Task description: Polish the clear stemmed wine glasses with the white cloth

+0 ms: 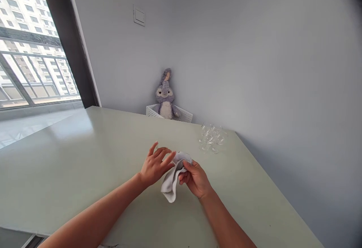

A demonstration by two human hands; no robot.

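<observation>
Cloth: in the head view, the pale cloth (172, 180) is between the two hands, held by the right, its upper part curving into a loop and its lower flap hanging down

Right hand: the right hand (198, 182) grips the cloth along its right edge, thumb on top, the other fingers curled below

Left hand: the left hand (156, 167) is just left of the cloth, back upward, fingers spread, little finger raised; its fingertips come to the cloth's upper left edge, though contact is unclear

Hidden: the left palm, so one cannot tell whether those fingers grip anything; a faint clear edge beside the little finger is too small to identify

Glasses: the clear glasses (211, 138) stand clustered beyond the cloth and to its right, outlines overlapping, hard to count

Plush toy: the plush toy (165, 104) sits beyond the cloth, its lower body hidden inside a white basket (186, 116)

Table: the table (98, 165) spreads beneath the cloth, cut off at the left
</observation>
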